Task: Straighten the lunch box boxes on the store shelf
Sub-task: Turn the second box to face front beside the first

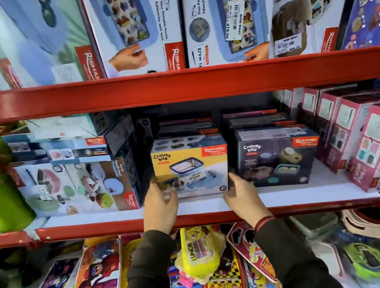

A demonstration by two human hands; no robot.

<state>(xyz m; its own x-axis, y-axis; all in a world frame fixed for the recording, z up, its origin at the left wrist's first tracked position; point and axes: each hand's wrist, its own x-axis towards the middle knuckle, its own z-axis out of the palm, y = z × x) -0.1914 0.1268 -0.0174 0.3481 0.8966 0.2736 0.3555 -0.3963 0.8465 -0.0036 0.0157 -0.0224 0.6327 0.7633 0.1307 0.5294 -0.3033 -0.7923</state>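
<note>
Two hands, left [162, 202] and right [240, 189], bracket the yellow box [190, 165] on the middle shelf [202, 205], fingers loosely spread against its lower corners, apparently squaring it beside the dark box [276, 156] past the right hand, a nudge flush likely next.

Both arms extended forward, dark sleeves; left hand [159, 203] and right hand [241, 191] loosely open, fingers curled.

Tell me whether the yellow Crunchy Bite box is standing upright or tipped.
Upright: the yellow Crunchy Bite box sits flat on the shelf, print reading level, between both hands.
</note>
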